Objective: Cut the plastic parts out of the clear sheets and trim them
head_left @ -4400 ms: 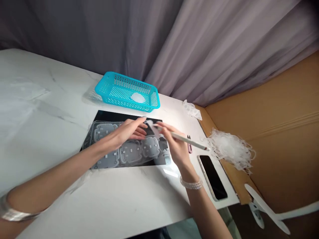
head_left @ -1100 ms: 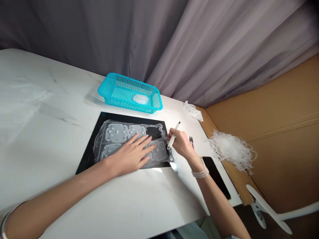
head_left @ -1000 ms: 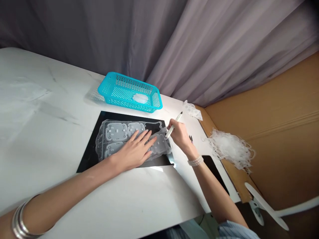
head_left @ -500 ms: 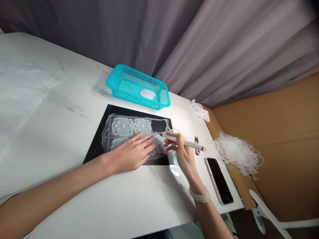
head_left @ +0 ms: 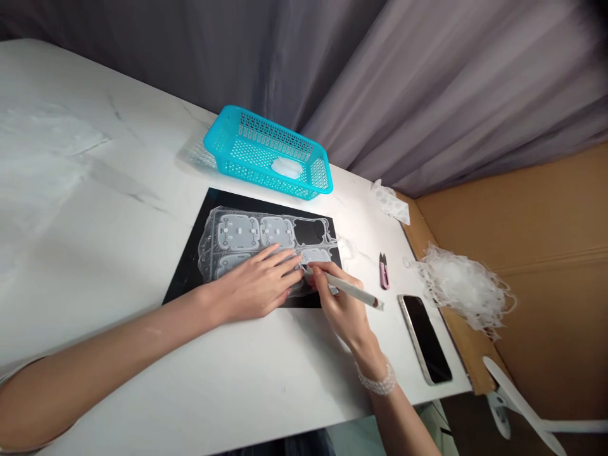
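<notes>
- Grey-mauve curtains [head_left: 427,95] hang behind a white marble bench [head_left: 95,158], and a cardboard panel [head_left: 536,209] stands along its right side.
- A clear moulded plastic film [head_left: 240,231] with rounded-square cells lies on a black sheet [head_left: 187,278] near the bench's front edge; one empty opening shows the black beneath.
- The left hand [head_left: 251,285] lies open, holding nothing, its spread fingers pressing the film flat.
- The right hand [head_left: 344,304], with a pearl bracelet [head_left: 377,382] at the wrist, grips a white pen-shaped tool [head_left: 346,286] like a pencil. Its tip meets the film at the lower right cell, and whether it is a marker or a blade cannot be told.
- A turquoise perforated basket [head_left: 266,152] sits beyond the sheet, holding a white scrap [head_left: 286,167].
- Pink thread snips [head_left: 384,271], a smartphone [head_left: 424,339] and a tangle of clear plastic strips [head_left: 458,288] lie to the right.
- Good handling would seem to need the left fingertips close to the tool's tip, so the thin film cannot creep, with light, unhurried pressure.
</notes>
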The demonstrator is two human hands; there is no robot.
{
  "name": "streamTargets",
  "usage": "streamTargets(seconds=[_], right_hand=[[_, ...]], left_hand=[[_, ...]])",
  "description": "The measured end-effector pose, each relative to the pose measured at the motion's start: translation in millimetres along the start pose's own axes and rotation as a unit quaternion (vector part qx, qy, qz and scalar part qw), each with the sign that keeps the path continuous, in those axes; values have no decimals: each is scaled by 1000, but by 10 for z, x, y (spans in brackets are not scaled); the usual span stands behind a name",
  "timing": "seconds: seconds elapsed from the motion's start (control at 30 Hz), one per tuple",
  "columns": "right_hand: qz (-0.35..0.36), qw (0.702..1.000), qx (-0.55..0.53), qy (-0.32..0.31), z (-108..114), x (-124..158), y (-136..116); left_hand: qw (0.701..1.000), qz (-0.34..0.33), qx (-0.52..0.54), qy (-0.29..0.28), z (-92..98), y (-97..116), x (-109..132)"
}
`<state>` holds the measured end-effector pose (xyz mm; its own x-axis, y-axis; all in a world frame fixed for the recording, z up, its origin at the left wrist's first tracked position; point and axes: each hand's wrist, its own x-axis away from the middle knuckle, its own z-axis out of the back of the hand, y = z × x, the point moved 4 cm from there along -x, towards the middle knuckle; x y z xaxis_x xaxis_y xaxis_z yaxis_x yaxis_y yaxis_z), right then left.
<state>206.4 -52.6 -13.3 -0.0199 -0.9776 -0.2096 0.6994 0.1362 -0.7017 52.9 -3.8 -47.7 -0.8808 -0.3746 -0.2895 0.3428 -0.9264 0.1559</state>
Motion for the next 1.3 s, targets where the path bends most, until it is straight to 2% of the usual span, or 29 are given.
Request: streamTargets(seconds=[0.23,0.43,0.53,0.67,0.8,0.97,1.03,1.1,1.17,1.27,1.3], right_hand=[[53,996,75,7,-48,-73,-112],[78,986,149,-10,-77,207,-137],[114,972,203,-25,-143,246,-146],[167,947,274,-30,-240,124,-130],[170,950,263,-2,-248,55,-46],[123,967,219,-49,-272,52,-3],[104,982,151,-47,-250,29,-2],[55,998,37,6,-136,-7,68],[-34,989,-98,101,96,-13,253],[-170,918,-254,252,584,95,656],[-193,902,-271,274,741,140,768]], left_hand=[[1000,9,-3,-1,-2,-1,0],[1000,19,-5,-10,11,-2,-4],[1000,10,-18,-15,2,2,-2],[999,6,-27,-21,-25,-10,7],[1000,0,-14,-15,-45,-27,31],[1000,6,25,8,-65,-57,65],[999,12,32,12,-76,-69,69],[999,17,34,12,-82,-78,69],[999,22,36,7,-81,-83,71],[998,31,48,-1,-65,-97,85],[998,35,56,-1,-53,-105,90]])
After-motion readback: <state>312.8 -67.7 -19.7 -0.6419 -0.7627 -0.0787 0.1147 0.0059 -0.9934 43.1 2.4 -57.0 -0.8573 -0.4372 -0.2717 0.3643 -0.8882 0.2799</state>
